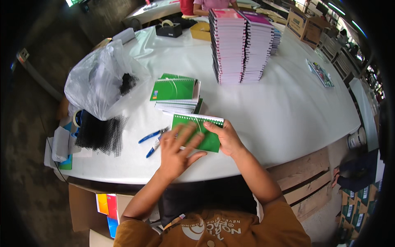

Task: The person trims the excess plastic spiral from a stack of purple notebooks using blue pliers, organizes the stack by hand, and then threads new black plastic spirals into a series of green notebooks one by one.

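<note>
Lettered brown shirt [212,227] sits below spread left hand [178,149], right hand [226,138] pinching green notebook [211,143].

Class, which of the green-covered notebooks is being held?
The front notebook, lowest in the picture: the right hand grips its right side while the blurred left hand is over its cover. The other green notebooks lie piled beyond it.

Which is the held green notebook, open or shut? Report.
Shut: the green notebook has its cover lying flat, with the thumb of the right hand on top.

Pliers [149,136], probably — left of notebook [212,143]
</note>
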{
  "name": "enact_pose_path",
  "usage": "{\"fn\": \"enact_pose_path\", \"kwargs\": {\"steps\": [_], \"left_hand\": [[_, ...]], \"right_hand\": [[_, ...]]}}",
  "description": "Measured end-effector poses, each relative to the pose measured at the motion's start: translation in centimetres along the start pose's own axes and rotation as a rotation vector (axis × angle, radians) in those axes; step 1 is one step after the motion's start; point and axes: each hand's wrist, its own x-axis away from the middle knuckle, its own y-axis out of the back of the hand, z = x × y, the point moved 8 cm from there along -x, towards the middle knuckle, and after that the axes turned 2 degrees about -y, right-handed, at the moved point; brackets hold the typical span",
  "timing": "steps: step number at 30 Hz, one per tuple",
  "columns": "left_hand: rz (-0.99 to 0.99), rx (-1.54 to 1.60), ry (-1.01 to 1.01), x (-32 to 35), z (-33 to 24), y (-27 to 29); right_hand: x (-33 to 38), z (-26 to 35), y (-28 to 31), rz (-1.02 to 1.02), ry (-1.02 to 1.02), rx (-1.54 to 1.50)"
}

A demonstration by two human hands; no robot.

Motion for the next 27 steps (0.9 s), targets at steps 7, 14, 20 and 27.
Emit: {"fn": "enact_pose_path", "kwargs": {"steps": [7, 14, 20, 27], "left_hand": [[-0.158, 1.209, 0.946, 8.2, 6.4, -6.3], [-0.036, -0.345, 0.562, 8.5, 15.9, 1.5], [0.134, -0.523, 0.916, 14.1, 23.5, 3.3], [-0.012, -0.372, 0.814, 11.1, 22.8, 8.4]], "right_hand": [[0.4, -2.5, -2.0, 0.251, 0.172, 0.574], [0.2, -3.9, -0.3, 0.189, 0.17, 0.74], [0.2, -3.3, -2.2, 0.21, 0.231, 0.726], [0.7, -3.0, -2.5, 0.229, 0.303, 0.719]]}}
